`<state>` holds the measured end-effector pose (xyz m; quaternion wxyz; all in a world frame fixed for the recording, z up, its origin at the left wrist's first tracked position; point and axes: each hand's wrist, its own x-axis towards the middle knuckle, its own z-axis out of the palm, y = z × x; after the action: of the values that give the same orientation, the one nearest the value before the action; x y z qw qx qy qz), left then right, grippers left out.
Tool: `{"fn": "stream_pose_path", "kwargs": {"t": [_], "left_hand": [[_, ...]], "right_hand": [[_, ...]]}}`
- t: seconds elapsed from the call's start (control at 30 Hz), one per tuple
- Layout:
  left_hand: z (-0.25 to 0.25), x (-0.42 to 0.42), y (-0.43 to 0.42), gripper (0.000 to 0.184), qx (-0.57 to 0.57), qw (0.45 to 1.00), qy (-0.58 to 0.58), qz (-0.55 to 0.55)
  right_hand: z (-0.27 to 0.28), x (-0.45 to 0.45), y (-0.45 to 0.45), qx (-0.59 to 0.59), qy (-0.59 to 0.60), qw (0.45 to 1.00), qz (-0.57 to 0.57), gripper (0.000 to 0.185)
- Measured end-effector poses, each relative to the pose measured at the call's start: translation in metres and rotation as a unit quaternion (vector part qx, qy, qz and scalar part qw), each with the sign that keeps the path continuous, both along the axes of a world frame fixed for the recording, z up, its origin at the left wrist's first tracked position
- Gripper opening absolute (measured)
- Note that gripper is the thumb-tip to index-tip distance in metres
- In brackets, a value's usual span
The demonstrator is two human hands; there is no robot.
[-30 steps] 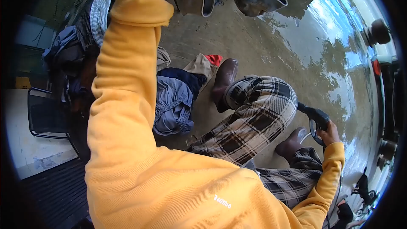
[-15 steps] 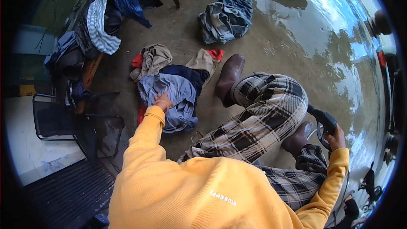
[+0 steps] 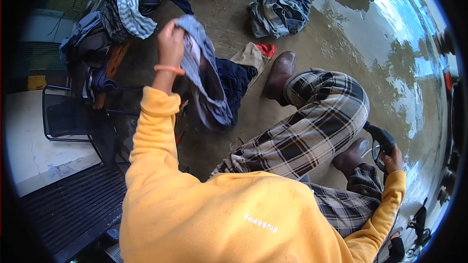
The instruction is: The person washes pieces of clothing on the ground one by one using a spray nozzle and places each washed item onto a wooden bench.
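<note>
My left hand (image 3: 170, 46), raised in front on the left, is closed on the edge of a blue-grey garment (image 3: 207, 80). The cloth hangs down from my fingers, its lower end by a dark navy garment (image 3: 233, 82) on the wet floor. Beige cloth with a red end (image 3: 253, 57) lies beside the navy one. At my right side, my right hand (image 3: 391, 160) grips the black handle of what looks like a spray gun (image 3: 380, 139), close to my knee. Its far end is hidden behind my leg.
A heap of grey-blue clothes (image 3: 282, 9) lies farther out on the wet concrete floor (image 3: 336, 48). Several garments, including a striped cloth (image 3: 130, 7), hang over a wooden bench on the left. Near it stand a black chair (image 3: 68, 112) and a dark slatted surface (image 3: 73, 209).
My left hand has gripped the blue-grey garment and lifted it up from the pile, where it lay flat under my palm. My right hand keeps its hold. The view has shifted slightly.
</note>
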<state>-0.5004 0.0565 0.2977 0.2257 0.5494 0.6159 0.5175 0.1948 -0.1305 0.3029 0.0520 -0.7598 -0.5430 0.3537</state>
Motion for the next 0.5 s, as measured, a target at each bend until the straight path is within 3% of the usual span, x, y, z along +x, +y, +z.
{"fn": "stream_pose_path", "kwargs": {"t": [0.13, 0.2, 0.23, 0.27, 0.3, 0.37, 0.4, 0.43, 0.47, 0.5], "left_hand": [[0.112, 0.026, 0.088, 0.027, 0.119, 0.978, -0.171, -0.029], [0.151, 0.055, 0.114, 0.042, 0.191, 0.943, -0.241, -0.125], [0.168, 0.06, 0.102, 0.044, 0.06, 0.834, -0.477, -0.271], [0.187, 0.069, 0.087, 0.046, -0.1, 0.658, -0.685, -0.296], [0.175, 0.097, 0.079, 0.043, 0.015, 0.809, -0.529, -0.254], [0.121, 0.097, 0.072, 0.032, 0.083, 0.925, -0.326, -0.178], [0.094, 0.098, 0.069, 0.028, 0.109, 0.961, -0.224, -0.118], [0.02, 0.055, 0.082, 0.028, 0.033, 0.995, -0.074, -0.053], [-0.057, 0.031, 0.067, 0.031, -0.016, 0.994, 0.1, -0.051], [-0.095, 0.034, 0.026, 0.038, -0.197, 0.946, 0.255, -0.032]], "right_hand": [[-0.003, 0.009, -0.004, -0.006, -0.007, 1.0, 0.002, 0.051], [0.001, 0.007, -0.005, 0.009, 0.0, 1.0, -0.002, 0.048], [0.002, 0.006, -0.005, 0.009, 0.0, 1.0, -0.003, 0.048], [0.004, 0.006, -0.006, 0.003, -0.013, 1.0, -0.002, 0.047], [0.004, 0.006, -0.007, -0.004, -0.025, 1.0, -0.003, 0.046], [-0.001, 0.013, -0.011, 0.004, -0.022, 1.0, 0.0, 0.045], [-0.003, 0.016, -0.013, 0.012, -0.019, 1.0, 0.007, 0.044], [-0.005, 0.015, -0.015, 0.011, -0.018, 1.0, 0.002, 0.044], [-0.006, 0.014, -0.016, 0.01, -0.004, 1.0, -0.005, 0.044], [-0.007, 0.015, -0.016, 0.01, 0.01, 1.0, -0.013, 0.045]]}}
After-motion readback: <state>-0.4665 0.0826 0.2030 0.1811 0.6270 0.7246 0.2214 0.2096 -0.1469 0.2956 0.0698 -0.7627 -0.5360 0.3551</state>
